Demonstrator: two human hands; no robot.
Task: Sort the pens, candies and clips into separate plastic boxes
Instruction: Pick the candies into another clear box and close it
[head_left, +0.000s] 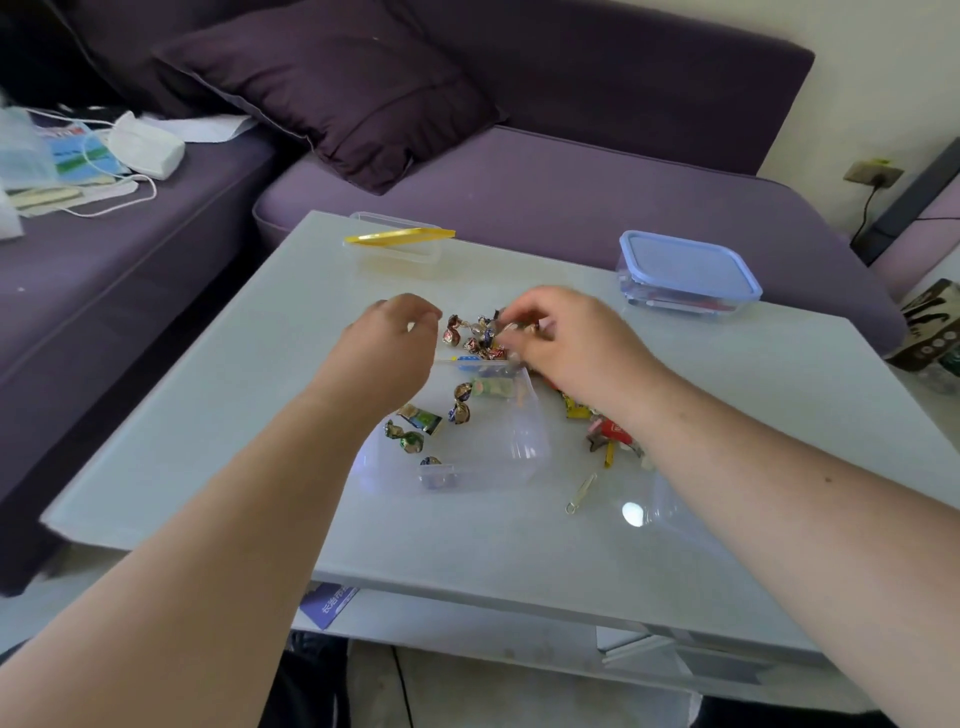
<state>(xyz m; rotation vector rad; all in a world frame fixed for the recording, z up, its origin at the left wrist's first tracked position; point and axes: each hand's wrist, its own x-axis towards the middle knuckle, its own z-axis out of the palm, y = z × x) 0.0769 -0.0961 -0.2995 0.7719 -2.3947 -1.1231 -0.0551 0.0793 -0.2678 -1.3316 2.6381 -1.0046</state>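
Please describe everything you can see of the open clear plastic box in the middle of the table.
The open clear plastic box is rectangular with rounded corners, transparent and lidless. It sits upright on the pale glass table, near the middle. Several foil-wrapped candies lie inside. The left forearm crosses above its left side; whether it touches is unclear.
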